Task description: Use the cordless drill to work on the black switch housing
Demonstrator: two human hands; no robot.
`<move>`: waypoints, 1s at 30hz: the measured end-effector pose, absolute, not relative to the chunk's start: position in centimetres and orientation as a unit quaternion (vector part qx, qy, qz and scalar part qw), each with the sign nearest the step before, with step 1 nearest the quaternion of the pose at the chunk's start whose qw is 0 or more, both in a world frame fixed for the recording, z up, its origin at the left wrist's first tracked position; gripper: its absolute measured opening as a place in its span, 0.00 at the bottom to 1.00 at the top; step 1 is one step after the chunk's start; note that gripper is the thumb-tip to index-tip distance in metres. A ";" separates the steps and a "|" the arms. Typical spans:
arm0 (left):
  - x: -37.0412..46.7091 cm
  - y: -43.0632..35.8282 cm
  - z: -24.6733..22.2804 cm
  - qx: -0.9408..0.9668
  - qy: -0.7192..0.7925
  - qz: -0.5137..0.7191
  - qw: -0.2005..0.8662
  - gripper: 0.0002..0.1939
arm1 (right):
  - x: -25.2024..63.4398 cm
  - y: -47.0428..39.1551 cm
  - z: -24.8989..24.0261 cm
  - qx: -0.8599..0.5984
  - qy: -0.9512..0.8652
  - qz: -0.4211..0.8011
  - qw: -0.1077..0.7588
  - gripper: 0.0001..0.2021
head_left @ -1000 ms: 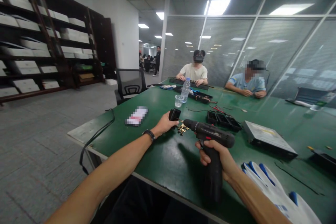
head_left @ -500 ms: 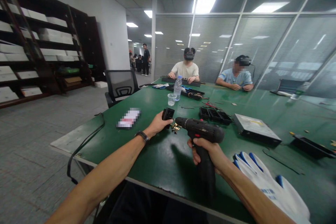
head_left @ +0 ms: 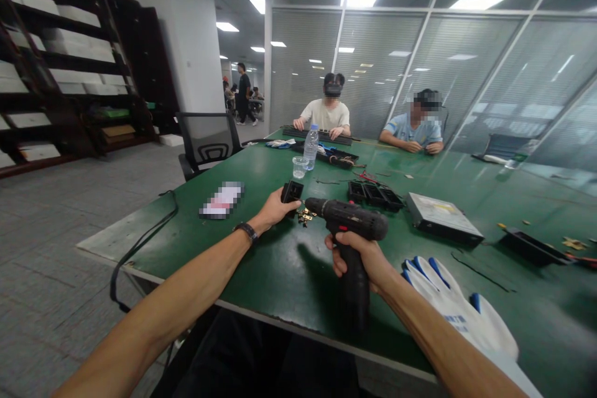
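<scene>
My left hand (head_left: 275,210) is closed on a small black plastic box-shaped part (head_left: 293,190), held just above the table with its hollow side showing. In my right hand (head_left: 361,255) is a black cordless drill (head_left: 347,219), my fingers wrapped round its grip. The drill's chuck points left at the black part, and its tip is very close to it; whether they touch I cannot tell. Below the tip, a small heap of brass-coloured metal pieces and screws (head_left: 305,216) lies on the green table (head_left: 275,273).
A phone (head_left: 222,200) lies left of my hand. Beyond stand a plastic cup (head_left: 300,167) and a water bottle (head_left: 311,148). To the right are black trays (head_left: 375,196), a flat metal drive box (head_left: 443,217) and white-blue gloves (head_left: 459,305). Two people sit across the table.
The whole view has shifted slightly, so things sit a little higher and further left. Both hands keep their holds on the drill and black part. A person in the background has turned and walks.
</scene>
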State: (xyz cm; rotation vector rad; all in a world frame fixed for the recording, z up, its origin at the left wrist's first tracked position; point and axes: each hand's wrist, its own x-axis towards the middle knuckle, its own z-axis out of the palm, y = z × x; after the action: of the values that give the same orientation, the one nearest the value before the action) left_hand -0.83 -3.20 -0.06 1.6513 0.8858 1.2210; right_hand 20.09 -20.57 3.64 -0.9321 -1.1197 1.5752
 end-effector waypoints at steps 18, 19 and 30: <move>-0.7 -3.3 0.4 0.672 0.361 0.502 0.407 0.24 | 20.2 -20.3 3.3 -0.387 -0.451 0.648 0.477 0.11; -0.7 -3.3 0.4 0.673 0.361 0.503 0.405 0.23 | 20.2 -20.3 3.3 -0.387 -0.450 0.648 0.477 0.11; -0.7 -2.8 -0.2 0.685 0.370 0.496 0.384 0.21 | 20.0 -20.4 3.8 -0.384 -0.449 0.645 0.485 0.12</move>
State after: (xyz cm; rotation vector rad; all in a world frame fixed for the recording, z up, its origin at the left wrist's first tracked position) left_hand -0.68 -2.80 -0.25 1.7464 0.9441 1.2635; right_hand 19.97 -20.42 3.78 -0.9344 -1.0944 1.5704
